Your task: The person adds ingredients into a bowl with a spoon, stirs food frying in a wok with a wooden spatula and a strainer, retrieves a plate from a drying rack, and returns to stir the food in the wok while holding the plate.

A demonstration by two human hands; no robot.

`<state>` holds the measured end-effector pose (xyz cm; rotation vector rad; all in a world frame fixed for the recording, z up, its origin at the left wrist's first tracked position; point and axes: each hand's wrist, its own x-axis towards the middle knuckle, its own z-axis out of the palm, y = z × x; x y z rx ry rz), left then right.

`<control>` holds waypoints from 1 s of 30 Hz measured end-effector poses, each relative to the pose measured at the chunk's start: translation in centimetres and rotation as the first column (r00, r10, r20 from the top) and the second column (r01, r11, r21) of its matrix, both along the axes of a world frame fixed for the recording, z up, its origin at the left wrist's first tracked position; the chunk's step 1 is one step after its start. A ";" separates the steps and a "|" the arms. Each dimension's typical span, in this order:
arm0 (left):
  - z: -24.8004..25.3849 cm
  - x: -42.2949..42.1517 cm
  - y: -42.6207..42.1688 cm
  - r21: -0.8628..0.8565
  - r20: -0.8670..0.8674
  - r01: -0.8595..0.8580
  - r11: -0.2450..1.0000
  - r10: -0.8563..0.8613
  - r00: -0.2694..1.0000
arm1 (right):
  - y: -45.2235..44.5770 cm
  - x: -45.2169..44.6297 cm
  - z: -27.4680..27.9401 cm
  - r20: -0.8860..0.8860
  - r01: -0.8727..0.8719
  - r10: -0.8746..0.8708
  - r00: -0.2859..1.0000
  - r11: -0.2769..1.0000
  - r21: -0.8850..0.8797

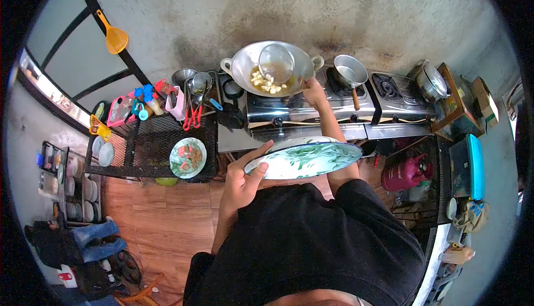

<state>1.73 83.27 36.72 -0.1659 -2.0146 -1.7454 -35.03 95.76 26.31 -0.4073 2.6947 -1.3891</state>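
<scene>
My left hand [245, 177] grips the near-left rim of a white enamel plate [311, 161] with a green marbled pattern and dark blue edge. The plate is tilted and seen at a slant in front of my chest. Over the stove, my right hand [315, 93] is closed around the handle of a round mesh skimmer [276, 61]. The skimmer's bowl is over a big two-handled wok [243, 61], where pale chunks of food [268, 85] lie in yellowish oil. Whether the mesh touches the oil, I cannot tell.
A saucepan [350, 72] with a wooden handle sits on the burner to the right, beyond it a lidded pot [431, 81]. At left, a mesh-topped rack [153, 158] bears a patterned plate [181, 171] of reddish pieces and utensils. A gas cylinder [406, 171] stands below right.
</scene>
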 end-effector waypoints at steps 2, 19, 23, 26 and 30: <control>0.0 0.2 0.1 -0.009 0.009 -0.002 1.000 0.002 1.000 | -0.3 1.1 0.8 -0.038 0.046 -0.043 0.998 0.995 0.091; -0.4 0.1 -0.2 0.018 -0.001 0.023 1.000 -0.023 1.000 | 0.2 2.2 0.5 -0.229 -0.051 0.087 0.970 0.986 0.161; -0.3 0.4 -0.3 0.040 0.024 0.010 0.999 -0.011 1.000 | 0.4 1.3 1.4 -0.319 0.083 0.012 0.948 0.956 0.282; -0.4 0.4 -0.4 0.029 -0.013 0.001 1.000 -0.001 1.000 | 0.7 1.6 2.7 -0.331 0.096 -0.007 0.944 0.962 0.255; -0.4 0.3 -0.5 0.047 0.022 0.016 0.999 -0.017 1.000 | 1.2 1.3 1.2 -0.316 -0.003 0.072 0.946 0.977 0.214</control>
